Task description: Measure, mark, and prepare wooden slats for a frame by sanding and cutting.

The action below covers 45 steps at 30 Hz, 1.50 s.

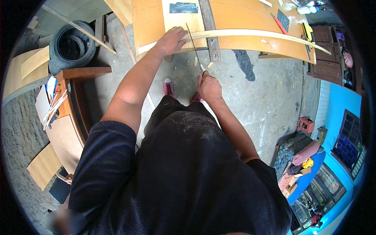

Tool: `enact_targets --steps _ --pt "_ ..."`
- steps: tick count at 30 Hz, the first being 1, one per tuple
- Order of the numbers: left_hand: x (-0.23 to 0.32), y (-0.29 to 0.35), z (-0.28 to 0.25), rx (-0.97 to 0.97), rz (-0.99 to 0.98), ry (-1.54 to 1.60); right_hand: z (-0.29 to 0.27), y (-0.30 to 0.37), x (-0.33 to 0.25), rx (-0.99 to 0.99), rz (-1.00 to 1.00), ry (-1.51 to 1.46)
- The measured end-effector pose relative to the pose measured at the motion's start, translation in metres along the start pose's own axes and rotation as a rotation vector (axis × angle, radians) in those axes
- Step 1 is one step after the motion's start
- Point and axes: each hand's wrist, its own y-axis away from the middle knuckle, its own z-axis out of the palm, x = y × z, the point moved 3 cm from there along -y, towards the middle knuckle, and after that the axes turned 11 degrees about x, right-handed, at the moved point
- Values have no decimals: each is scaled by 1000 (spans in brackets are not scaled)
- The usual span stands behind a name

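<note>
You are mid-cut: your right hand (209, 87) has its fingers closed around the handle of a thin handsaw (194, 47), whose blade runs up toward 12 o'clock and meets the long pale wooden strip (250, 34) lying across the counter (239, 17). Your left hand (172, 40) lies flat with fingers spread, pressing the strip and the board beneath it, just at 9 o'clock of the blade. The next stroke likely calls for firm pressure and a straight line. Small offcuts (196, 61) hang near the counter edge. A tyre (72, 47) sits at 10 o'clock, well apart; your red shoe (168, 86) stands below the cut.
</note>
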Motion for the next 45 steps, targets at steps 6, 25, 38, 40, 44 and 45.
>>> enact_targets --steps 6,25,38,40,44,45 --pt "-1 3 0 14 2 6 -15 18 3 -10 8 8" --pt "1 3 0 28 -12 -7 -9 2 -5 -12 11 11" --pt "4 6 -1 29 -22 -31 9 -2 5 30 -2 -7" --pt "2 5 0 18 -21 -31 8 -3 5 32 0 -4" --pt "5 8 2 88 22 -8 23 -6 10 11 -11 12" --pt "4 6 1 110 24 -1 26 -6 12 26 -17 -4"
